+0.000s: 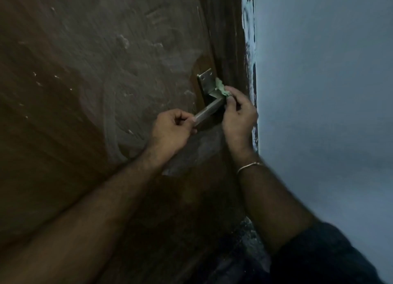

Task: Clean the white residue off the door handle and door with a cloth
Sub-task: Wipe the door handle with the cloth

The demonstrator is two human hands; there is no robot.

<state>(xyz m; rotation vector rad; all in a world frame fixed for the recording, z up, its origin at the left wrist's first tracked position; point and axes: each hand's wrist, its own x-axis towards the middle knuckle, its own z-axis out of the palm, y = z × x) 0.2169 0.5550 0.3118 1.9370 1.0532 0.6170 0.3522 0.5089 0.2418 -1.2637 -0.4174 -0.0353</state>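
Because the cloth [221,89] is a soft, light green wad, it likely moulds around corners when pinched close. Mid-frame, the right hand [238,115] pinches it against the rigid metal door handle [209,111] by its plate [207,83]. Lower left, the left hand [172,130] grips the lever's free end. White residue [138,56] streaks the door [63,113].

No legible text anywhere.

Brown wooden door [89,96] carries smeared white residue [136,56] across its face around the handle. Metal lever door handle [209,111] on a rectangular plate slopes down-left. Pale green cloth [221,87], bunched, presses against the plate's right edge.
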